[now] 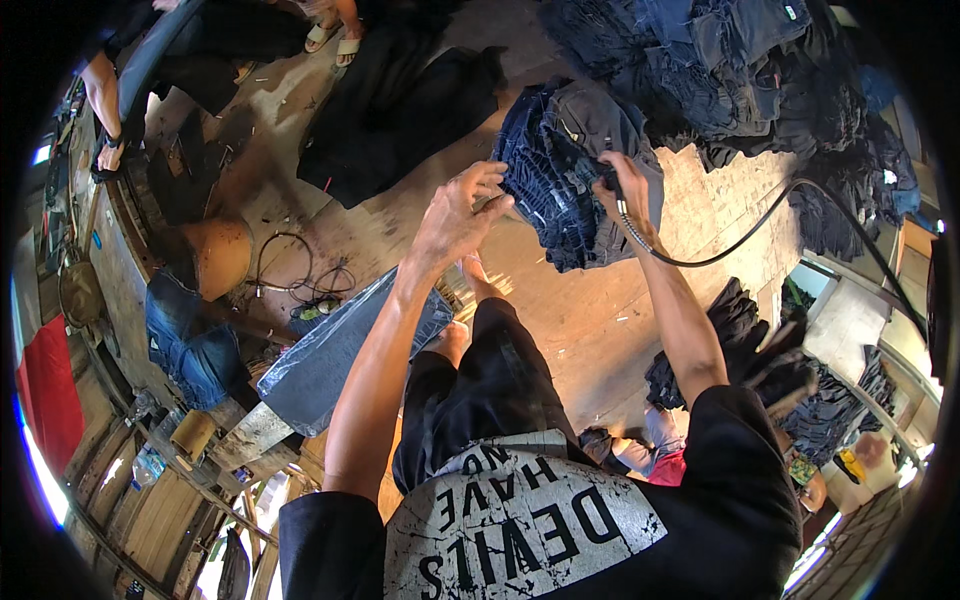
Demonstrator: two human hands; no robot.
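My right hand (628, 185) is closed round a dark hand tool (611, 178). A ribbed metal sleeve at its lower end joins a black hose (760, 218) that curves off to the right. The tool is held over a bundle of folded denim garments, with a frayed blue pair of jeans (540, 190) on the left and a dark grey garment (640, 140) on the right. What the tool's tip touches is hidden. Just left of the blue jeans, my left hand (462, 215) is raised with its fingers apart and nothing in it.
A large heap of dark jeans (720, 80) lies at the far right. Black cloth (400, 130) is spread on the floor ahead. On my left stand a cloth-covered block (340, 350) and a coiled cable (300, 280). Another person's hand (108, 155) is at far left; more dark clothes (745, 335) lie right.
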